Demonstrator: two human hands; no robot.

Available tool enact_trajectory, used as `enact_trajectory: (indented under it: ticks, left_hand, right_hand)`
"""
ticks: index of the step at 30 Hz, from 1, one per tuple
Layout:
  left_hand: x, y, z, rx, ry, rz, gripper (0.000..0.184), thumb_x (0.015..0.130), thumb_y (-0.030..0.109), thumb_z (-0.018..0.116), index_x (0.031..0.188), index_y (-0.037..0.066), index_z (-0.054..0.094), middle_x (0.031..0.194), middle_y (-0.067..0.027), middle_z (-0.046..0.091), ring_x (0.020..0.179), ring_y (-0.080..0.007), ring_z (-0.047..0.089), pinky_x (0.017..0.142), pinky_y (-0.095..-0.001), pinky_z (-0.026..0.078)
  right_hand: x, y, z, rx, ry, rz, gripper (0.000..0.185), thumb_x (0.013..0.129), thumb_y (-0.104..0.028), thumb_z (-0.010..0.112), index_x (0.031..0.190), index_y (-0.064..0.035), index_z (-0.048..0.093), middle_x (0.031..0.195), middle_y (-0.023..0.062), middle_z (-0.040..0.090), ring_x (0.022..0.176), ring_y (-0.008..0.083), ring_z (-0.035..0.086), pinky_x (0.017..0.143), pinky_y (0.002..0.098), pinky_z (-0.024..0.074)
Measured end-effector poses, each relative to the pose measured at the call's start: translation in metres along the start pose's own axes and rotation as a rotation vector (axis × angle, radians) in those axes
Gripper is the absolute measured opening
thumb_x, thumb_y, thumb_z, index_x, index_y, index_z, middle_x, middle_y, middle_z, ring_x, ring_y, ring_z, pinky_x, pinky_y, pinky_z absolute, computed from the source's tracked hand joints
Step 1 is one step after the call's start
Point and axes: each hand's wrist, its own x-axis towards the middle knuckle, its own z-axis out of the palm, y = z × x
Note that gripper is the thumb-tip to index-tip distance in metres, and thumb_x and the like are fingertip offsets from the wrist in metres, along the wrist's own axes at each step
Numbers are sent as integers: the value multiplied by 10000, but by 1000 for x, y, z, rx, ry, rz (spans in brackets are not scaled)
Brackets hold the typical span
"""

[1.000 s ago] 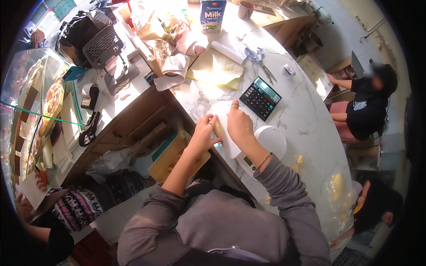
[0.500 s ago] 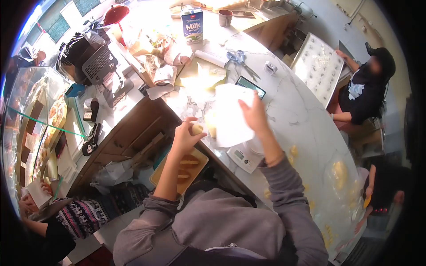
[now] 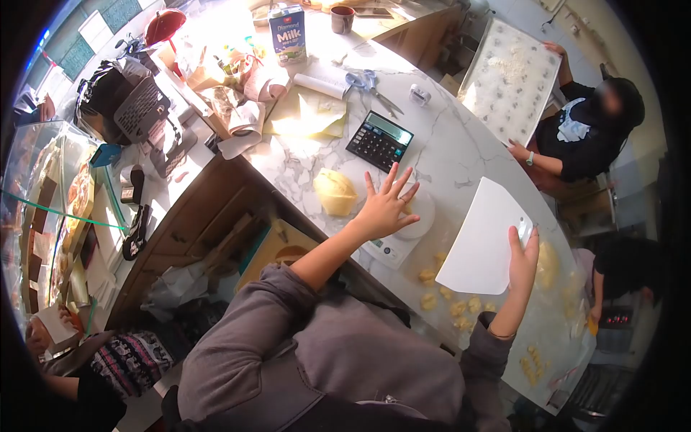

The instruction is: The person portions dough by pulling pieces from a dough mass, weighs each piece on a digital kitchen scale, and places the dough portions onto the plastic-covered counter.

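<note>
My left hand point(image 3: 389, 205) is spread open above the round plate point(image 3: 425, 219) of a white digital scale point(image 3: 384, 252). A bit of yellow dough shows beside its fingers; part of it is hidden. My right hand point(image 3: 524, 263) grips a large white plastic dough scraper point(image 3: 479, 241) by its edge, over the right part of the counter. A big lump of yellow dough point(image 3: 335, 192) rests on the marble to the left of the scale. Several small dough pieces point(image 3: 461, 309) lie below and partly behind the scraper.
A black calculator point(image 3: 380, 142), scissors point(image 3: 373, 92), a paper roll point(image 3: 322, 85) and a milk carton point(image 3: 288, 34) stand or lie farther back on the marble counter point(image 3: 461, 155). A co-worker point(image 3: 590, 129) at right holds a large tray point(image 3: 511, 79). Other people are at both lower sides.
The dough piece has left my left hand, which moved right to the scale and opened. My right hand carried the scraper right and down, uncovering the dough lump and calculator.
</note>
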Motion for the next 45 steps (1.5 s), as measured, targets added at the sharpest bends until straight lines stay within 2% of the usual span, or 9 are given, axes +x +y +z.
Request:
enact_trajectory:
  ticks: [4,6,8,12,15,30,37,43,45]
  left_hand:
    - [-25,-33,-41,-180,207,-124,593,804,329,607,1323,146,386,1427,-88,246,1353,-303,153,1009,-649,97]
    - [-44,-81,-42,-225,431,-211,431,796,28,555,1217,70,470,1317,-122,404,1285,-325,314,1045,-495,230]
    - [-59,-121,-47,-220,410,-315,400,796,-39,457,1192,5,489,1273,-176,454,1242,-339,368,1006,-371,333]
    - [-64,-147,-52,-171,217,-142,306,766,-37,492,1059,-47,578,1034,-204,596,1052,-325,537,904,-339,423]
    - [-62,-131,-68,-266,71,-359,245,736,-17,543,965,-46,623,967,-184,616,949,-323,565,828,-347,451]
    - [-81,-131,-77,-135,188,-178,281,659,54,630,937,16,648,910,-132,627,861,-318,564,755,-355,464]
    - [-68,-141,-76,-139,100,-359,216,664,113,637,841,-12,626,740,-156,609,677,-262,592,640,-332,466]
    - [-96,-127,-71,-382,255,-549,161,724,108,631,849,6,635,615,-58,585,618,-114,578,567,-250,462]
    - [-97,-113,-82,-463,281,-568,140,747,67,618,872,11,643,751,-61,601,692,-95,586,578,-231,473]
  right_hand:
    - [1,3,18,49,-82,42,399,874,-177,568,1187,31,431,1100,107,546,995,166,512,877,280,394]
    - [9,2,43,40,-137,29,405,859,-142,576,1187,35,418,1095,123,546,975,169,522,856,280,413]
    - [17,9,81,68,-246,-3,412,850,-106,566,1197,35,394,1099,127,542,961,164,527,841,279,426]
    - [20,-19,190,-132,-418,-96,516,796,-118,570,1215,61,327,1000,239,589,947,318,596,815,362,461]
    - [19,-14,261,-416,-474,-249,520,771,-108,523,1189,110,304,781,325,575,754,451,583,657,473,483]
    - [-12,-37,326,-663,-629,-235,508,811,-80,472,1259,107,322,771,240,622,730,349,639,626,416,518]
    - [18,-27,365,-570,-496,-233,492,799,-81,467,1229,120,338,751,241,623,727,354,639,630,419,523]
    - [54,1,301,-308,-342,-207,613,756,-185,618,1226,86,334,895,300,592,847,431,590,747,425,489]
    - [69,3,250,-111,-211,-251,547,771,-198,651,1184,40,384,997,256,581,935,326,590,794,352,467]
